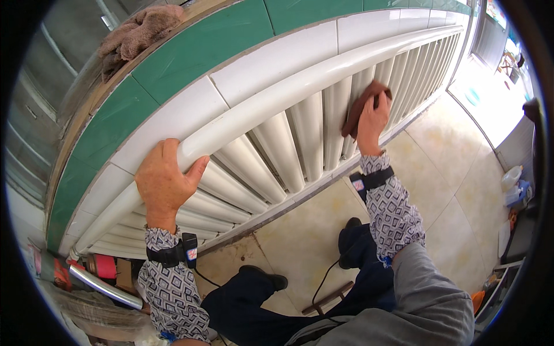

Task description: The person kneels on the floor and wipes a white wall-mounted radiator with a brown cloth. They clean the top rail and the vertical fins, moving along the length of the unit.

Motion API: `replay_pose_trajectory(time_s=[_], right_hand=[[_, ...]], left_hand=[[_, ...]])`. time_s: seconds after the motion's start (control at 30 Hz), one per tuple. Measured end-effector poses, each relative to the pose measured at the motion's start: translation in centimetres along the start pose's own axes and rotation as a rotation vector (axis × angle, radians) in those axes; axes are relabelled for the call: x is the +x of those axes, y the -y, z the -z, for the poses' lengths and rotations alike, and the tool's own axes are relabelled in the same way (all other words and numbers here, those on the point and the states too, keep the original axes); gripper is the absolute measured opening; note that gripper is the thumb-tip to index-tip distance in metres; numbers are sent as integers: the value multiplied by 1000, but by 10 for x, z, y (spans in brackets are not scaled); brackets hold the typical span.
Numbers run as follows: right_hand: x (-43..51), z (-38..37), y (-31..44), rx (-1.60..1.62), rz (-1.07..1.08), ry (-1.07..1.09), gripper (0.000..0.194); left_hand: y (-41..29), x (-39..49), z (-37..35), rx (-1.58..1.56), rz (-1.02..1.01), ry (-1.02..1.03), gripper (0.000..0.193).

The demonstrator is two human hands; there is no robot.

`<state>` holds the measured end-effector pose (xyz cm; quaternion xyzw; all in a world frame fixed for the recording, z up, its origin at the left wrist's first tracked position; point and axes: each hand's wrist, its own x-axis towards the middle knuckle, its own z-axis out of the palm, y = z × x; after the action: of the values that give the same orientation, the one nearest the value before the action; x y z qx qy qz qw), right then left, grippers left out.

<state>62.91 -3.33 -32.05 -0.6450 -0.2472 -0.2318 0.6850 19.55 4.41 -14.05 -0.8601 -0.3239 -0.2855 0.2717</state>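
A long white column radiator (pixel 309 125) runs along the tiled wall before me, its thick top pipe (pixel 277 101) curving across the view. My left hand (pixel 166 179) grips that top pipe near its left part, thumb on the near side and fingers over the far side. A brown cloth (pixel 361 108) is bunched in my right hand (pixel 373 121), pressed to the radiator's upright columns right of the middle. Part of the cloth is hidden behind my fingers.
On the ledge above the green tiles (pixel 207 43) lies a crumpled brown towel (pixel 140 32). A silver tube (pixel 106 287) and a red roll (pixel 104 266) sit low at left. Plastic bottles (pixel 513 179) stand at far right. A wooden stool (pixel 329 298) is partly visible beneath me on the tiled floor (pixel 433 168).
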Motion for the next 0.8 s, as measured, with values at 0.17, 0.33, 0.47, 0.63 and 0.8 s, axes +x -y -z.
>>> replay_pose_trajectory(time_s=[0.17,0.33,0.47,0.63,0.8], right_hand=[[39,-7,41,-42,12,-2,27],[-17,-9,-26,-126,-138,-28,27],[-79,5,-65,-316,-272,115,19],[-109,49,7,177,-285,364,22],[-75,86,84,394,-502,467,16]], left_hand=[[-2,3,2,-9,12,9,52],[0,-2,1,-56,63,63,50],[4,-7,-4,-54,39,71,48],[3,-16,-9,-56,32,22,48],[5,-22,-10,-75,32,67,46]])
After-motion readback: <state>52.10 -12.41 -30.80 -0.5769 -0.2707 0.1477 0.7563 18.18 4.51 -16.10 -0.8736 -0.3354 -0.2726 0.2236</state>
